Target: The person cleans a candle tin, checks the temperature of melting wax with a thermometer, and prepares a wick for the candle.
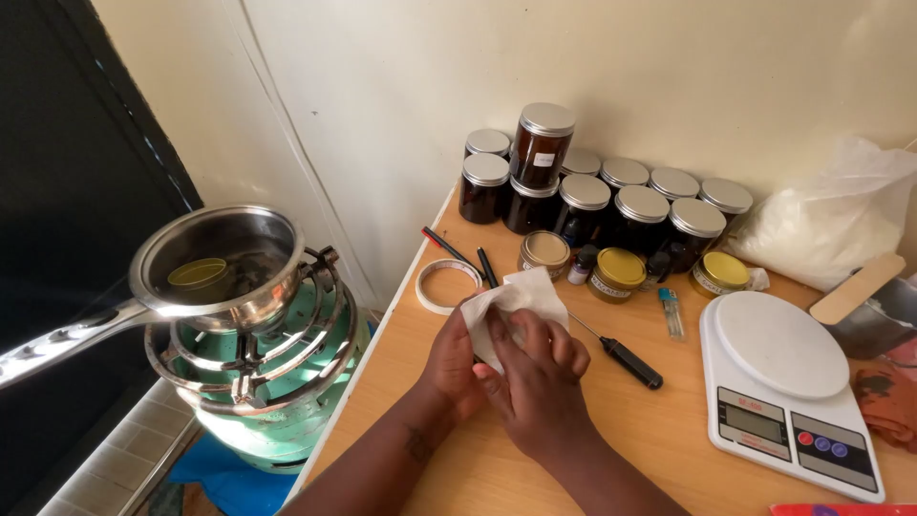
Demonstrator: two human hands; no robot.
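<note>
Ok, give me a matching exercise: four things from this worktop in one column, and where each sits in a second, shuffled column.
Things:
1. white tissue
2. saucepan
3. kitchen scale
4. roll of tape

Places:
A. on the gas burner, left of the table
B. flat on the table, in front of the dark jars
C. between the left hand and the right hand
D. at the table's right end, by the white bag

Pairs: 1-C, 2-A, 3-D, 4-B

Both bare forearms reach up from the lower edge and meet over the middle, the left hand [449, 363] cupped beneath with its palm turned inward, the right hand [535, 382] laid over it, knuckles up and fingers [549, 339] curled down and closed.
</note>
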